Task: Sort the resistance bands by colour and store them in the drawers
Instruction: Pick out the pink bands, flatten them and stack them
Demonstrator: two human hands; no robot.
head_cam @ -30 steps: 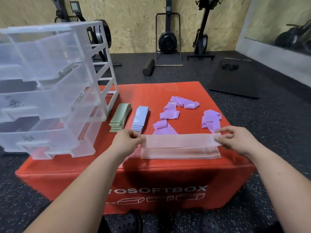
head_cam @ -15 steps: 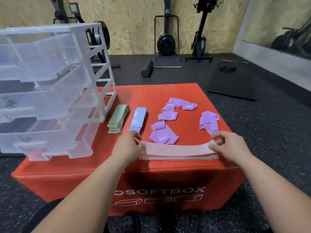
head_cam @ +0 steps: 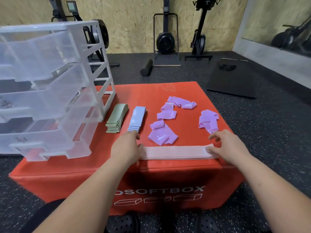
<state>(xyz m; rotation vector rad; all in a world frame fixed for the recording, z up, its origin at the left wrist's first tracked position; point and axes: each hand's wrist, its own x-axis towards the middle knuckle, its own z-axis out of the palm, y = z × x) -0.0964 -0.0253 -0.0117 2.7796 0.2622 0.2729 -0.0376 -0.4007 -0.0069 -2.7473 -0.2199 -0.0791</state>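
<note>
Under both hands (head_cam: pixel 125 147) (head_cam: pixel 231 147), seemingly, pink bands (head_cam: pixel 175 153)

one head-worn wide-angle view, aimed forward and down across the bench (head_cam: pixel 151 91) from its near edge. very close: forearms (head_cam: pixel 94 190) enter from the bottom corners, left hand (head_cam: pixel 125 147) and right hand (head_cam: pixel 230 146) sit mid-frame. drawer unit (head_cam: pixel 50 91) fills the left side, osb wall (head_cam: pixel 134 22) runs along the top. straight lines bow near the edges.
</note>
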